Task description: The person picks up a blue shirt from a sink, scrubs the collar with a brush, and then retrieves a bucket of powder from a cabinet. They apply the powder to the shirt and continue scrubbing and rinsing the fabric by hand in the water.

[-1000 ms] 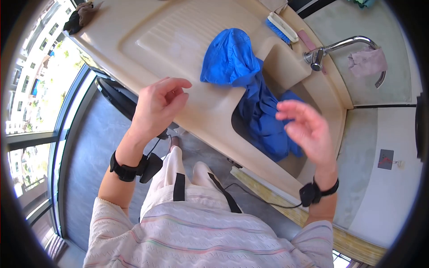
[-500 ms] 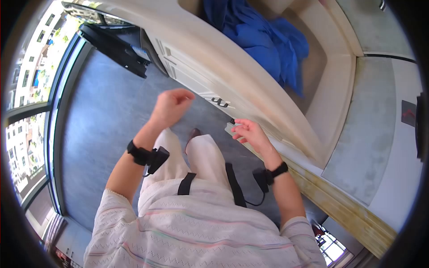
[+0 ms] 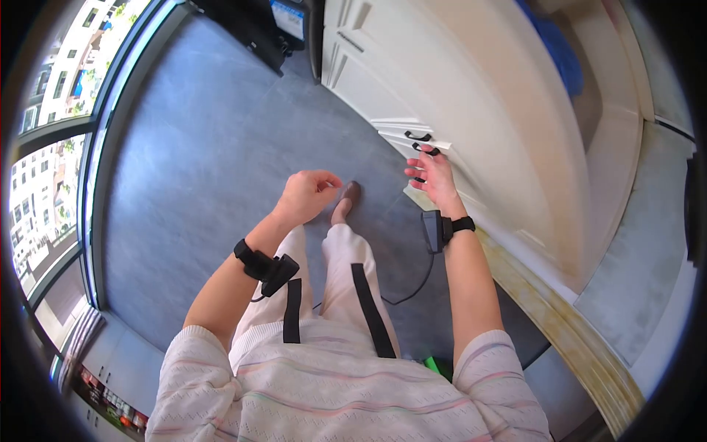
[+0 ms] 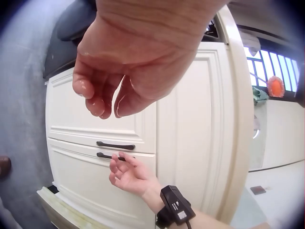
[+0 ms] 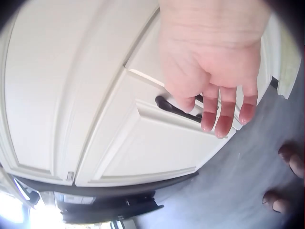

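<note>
My right hand point(image 3: 436, 180) is in front of white cabinet doors point(image 5: 143, 143), fingers relaxed and slightly bent, holding nothing. Its fingertips overlap the lower of two black door handles point(image 4: 106, 155) in the left wrist view. The upper handle point(image 4: 116, 145) runs parallel just beside it. Over the floor hangs my left hand point(image 3: 305, 197), loosely curled and holding nothing; its fingertips look wet in the left wrist view. Part of a blue cloth point(image 3: 556, 48) shows in the beige sink point(image 3: 611, 140) above the cabinet.
A black appliance point(image 3: 258, 33) with its door open stands beyond the cabinet. Grey floor point(image 3: 199, 140) spreads to the left, up to a window frame point(image 3: 85, 125). A yellowish stone ledge point(image 3: 552, 324) runs along the right. A cable point(image 3: 412, 298) hangs from the right wrist camera.
The view has turned down and away from the sink, so most of the blue cloth has left it. My right hand has moved from above the sink to the cabinet handles.
</note>
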Motion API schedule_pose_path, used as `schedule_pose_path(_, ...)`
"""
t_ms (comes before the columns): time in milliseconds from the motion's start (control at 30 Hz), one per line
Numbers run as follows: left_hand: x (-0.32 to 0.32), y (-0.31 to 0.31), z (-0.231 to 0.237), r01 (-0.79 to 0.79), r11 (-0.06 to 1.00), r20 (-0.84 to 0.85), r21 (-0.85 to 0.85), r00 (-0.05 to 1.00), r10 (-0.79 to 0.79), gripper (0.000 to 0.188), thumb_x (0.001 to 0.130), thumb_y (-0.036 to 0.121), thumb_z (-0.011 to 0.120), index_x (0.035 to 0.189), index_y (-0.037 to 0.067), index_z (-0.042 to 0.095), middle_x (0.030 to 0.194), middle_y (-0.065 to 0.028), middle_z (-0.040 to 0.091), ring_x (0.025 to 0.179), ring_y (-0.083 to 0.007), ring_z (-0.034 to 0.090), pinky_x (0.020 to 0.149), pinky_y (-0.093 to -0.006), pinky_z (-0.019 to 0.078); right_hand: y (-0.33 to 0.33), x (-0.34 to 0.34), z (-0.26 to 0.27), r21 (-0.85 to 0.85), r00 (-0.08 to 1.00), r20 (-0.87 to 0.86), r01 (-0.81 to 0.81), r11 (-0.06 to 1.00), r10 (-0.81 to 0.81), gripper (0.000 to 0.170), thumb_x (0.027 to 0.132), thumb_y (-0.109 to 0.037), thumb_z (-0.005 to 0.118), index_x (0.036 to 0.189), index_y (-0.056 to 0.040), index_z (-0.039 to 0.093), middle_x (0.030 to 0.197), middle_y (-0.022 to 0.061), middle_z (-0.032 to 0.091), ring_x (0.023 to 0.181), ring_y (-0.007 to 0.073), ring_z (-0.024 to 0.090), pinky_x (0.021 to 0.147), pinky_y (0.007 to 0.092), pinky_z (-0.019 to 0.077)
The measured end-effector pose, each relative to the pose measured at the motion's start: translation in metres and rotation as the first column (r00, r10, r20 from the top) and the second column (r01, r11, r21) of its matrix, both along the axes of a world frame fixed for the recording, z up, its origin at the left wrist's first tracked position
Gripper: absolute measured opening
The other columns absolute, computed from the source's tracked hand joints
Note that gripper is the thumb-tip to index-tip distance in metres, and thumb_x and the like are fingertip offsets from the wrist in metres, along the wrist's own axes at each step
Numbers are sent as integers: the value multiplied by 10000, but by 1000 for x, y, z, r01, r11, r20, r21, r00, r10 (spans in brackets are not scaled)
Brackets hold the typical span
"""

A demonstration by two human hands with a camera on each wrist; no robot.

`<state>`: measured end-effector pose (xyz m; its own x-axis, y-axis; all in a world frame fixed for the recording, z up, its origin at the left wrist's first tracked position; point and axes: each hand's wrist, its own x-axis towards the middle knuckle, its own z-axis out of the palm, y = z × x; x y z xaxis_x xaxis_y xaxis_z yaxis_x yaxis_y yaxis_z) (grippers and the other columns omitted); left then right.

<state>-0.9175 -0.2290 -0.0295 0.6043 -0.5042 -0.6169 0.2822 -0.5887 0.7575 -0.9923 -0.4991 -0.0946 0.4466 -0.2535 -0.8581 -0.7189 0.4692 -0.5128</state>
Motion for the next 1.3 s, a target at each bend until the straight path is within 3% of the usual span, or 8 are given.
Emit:
schedule_pose_path(267,-9,33,-29,-62,998,-177,-22,982,57,190,752,79,523,883,-30,609,650,-24,571,585,-79,518,557,-230,435,78,-110,9,-211,966,-203,-204,956,161,250,865,-327,515,1038,-147,501,706,16,604,516,87,568,396,178,340)
schedule_pose_path(467,-6,36,-37,-20,999,-170,-27,985,15,186,755,82,527,880,-29,608,658,-19,566,583,-75,513,544,-228,437,97,-217,7,-254,931,-364,-121,960,21,252,822,-180,592,994,2,559,769,64,596,574,124,572,428,260,467)
schedule_pose_path(633,-8,44,-50,-17,1000,-180,-6,984,16,180,755,83,531,877,-19,613,649,-8,555,581,-66,506,538,-227,439,81,-314,-3,-363,886,-462,-153,919,-35,263,808,-255,602,1001,-81,557,833,29,608,608,113,586,451,234,402)
schedule_pose_path(767,-8,53,-56,-35,999,-210,18,977,38,170,761,97,555,876,-12,617,644,-3,549,577,-60,498,536,-223,436,91,-323,3,-380,833,-519,-23,925,-193,306,811,-263,598,1050,-81,539,911,44,590,675,122,594,464,246,427)
schedule_pose_path(967,-7,63,-72,-58,998,-149,30,987,62,207,729,101,533,884,5,631,632,-60,581,528,-128,537,534,-263,438,112,-312,-10,-310,676,-526,413,857,-516,342,834,-328,558,1079,-103,476,951,61,584,751,181,598,537,340,468)
schedule_pose_path(1100,-4,61,-75,-39,994,-161,103,985,55,209,732,107,535,883,-2,630,633,-62,581,554,-136,545,559,-268,439,127,-240,-37,21,849,-453,317,948,-274,329,862,-351,500,1087,-115,455,961,80,588,791,204,597,603,364,461)
schedule_pose_path(1200,-11,65,-91,-97,990,-208,101,971,117,167,770,123,575,862,-10,621,626,-5,549,554,-71,495,518,-221,418,99,-174,-95,77,885,-307,391,917,-351,334,870,-352,491,1096,-110,447,973,76,582,811,210,588,628,350,452)
schedule_pose_path(1300,-16,73,-105,-145,984,-168,106,972,162,208,746,128,542,882,-2,630,629,-54,579,585,-127,550,567,-266,441,47,-128,-159,128,918,-169,381,916,-358,313,868,-399,478,1031,-132,460,989,58,572,897,206,559,732,386,424)
